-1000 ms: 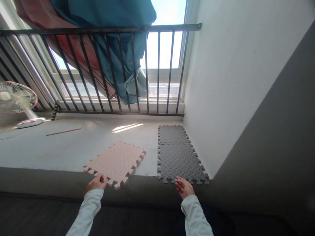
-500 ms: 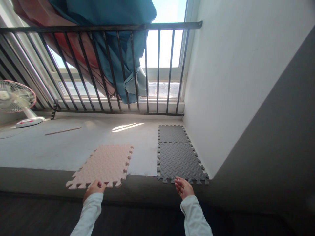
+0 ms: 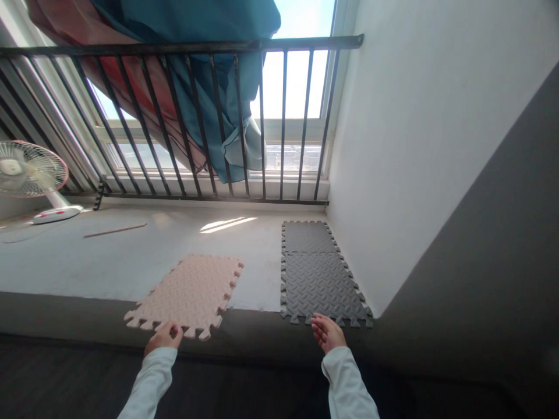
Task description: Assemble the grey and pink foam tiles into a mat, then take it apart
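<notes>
Pink foam mat (image 3: 187,294) lies flat on the floor (image 3: 87,262), left of the grey mats (image 3: 318,273). The left hand (image 3: 163,337) holds its near edge, fingers seemingly pinching it. The right hand (image 3: 327,331), fingers loosely spread, rests by the grey mats' near edge.

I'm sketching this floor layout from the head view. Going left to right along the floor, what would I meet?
Fan → thin stick → pink foam mat, left hand at its near edge → bare floor → grey foam mats, right hand at their near edge → white wall.
</notes>
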The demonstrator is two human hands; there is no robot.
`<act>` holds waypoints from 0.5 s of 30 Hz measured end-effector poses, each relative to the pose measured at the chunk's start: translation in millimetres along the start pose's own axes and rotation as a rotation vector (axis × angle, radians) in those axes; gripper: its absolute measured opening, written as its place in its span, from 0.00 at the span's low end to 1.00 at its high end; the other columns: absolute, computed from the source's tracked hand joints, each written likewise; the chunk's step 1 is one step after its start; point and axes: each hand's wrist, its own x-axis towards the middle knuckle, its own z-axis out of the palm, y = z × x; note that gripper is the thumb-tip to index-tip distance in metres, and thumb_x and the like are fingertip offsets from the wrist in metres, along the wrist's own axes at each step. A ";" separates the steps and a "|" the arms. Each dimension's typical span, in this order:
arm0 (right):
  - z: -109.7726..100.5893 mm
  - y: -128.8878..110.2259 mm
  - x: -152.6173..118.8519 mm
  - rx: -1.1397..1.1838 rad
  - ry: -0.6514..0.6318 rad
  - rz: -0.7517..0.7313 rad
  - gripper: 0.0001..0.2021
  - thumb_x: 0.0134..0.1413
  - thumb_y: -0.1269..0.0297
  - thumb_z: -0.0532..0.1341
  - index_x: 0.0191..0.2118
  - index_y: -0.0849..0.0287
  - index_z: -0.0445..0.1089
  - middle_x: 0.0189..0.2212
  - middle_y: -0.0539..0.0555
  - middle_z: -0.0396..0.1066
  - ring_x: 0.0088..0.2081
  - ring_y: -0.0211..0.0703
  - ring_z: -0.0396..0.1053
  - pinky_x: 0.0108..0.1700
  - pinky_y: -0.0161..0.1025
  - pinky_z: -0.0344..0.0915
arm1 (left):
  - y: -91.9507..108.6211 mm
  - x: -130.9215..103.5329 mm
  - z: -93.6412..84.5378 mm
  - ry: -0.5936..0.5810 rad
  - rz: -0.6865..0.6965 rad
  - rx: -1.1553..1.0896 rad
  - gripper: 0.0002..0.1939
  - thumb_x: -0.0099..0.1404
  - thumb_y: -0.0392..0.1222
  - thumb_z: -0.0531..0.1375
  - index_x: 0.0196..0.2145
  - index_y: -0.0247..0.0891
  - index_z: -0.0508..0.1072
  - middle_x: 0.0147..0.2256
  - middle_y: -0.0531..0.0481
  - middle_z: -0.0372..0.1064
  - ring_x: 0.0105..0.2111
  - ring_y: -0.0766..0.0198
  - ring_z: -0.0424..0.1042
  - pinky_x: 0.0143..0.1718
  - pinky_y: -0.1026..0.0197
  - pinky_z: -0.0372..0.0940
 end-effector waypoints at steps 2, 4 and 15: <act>0.4 -0.4 -0.7 -0.006 -0.003 -0.003 0.14 0.22 0.64 0.64 0.26 0.57 0.69 0.24 0.51 0.72 0.28 0.40 0.69 0.24 0.31 0.59 | -0.2 1.2 -2.0 -0.012 -0.001 0.027 0.07 0.53 0.44 0.51 0.21 0.41 0.59 0.26 0.51 0.66 0.25 0.65 0.63 0.27 0.66 0.56; 0.6 -0.8 -1.3 -0.007 -0.004 -0.005 0.14 0.22 0.64 0.64 0.26 0.57 0.69 0.23 0.51 0.72 0.28 0.39 0.69 0.24 0.30 0.59 | 1.2 2.1 -5.2 -0.048 -0.006 0.058 0.07 0.54 0.44 0.50 0.22 0.41 0.59 0.25 0.51 0.65 0.25 0.65 0.64 0.27 0.66 0.56; -0.4 0.2 -1.1 -0.005 -0.011 -0.008 0.13 0.24 0.64 0.64 0.26 0.57 0.69 0.24 0.51 0.72 0.27 0.39 0.69 0.24 0.30 0.59 | 11.6 15.3 -19.4 -0.287 0.066 0.191 0.06 0.57 0.41 0.49 0.24 0.42 0.62 0.24 0.50 0.67 0.26 0.63 0.66 0.27 0.65 0.56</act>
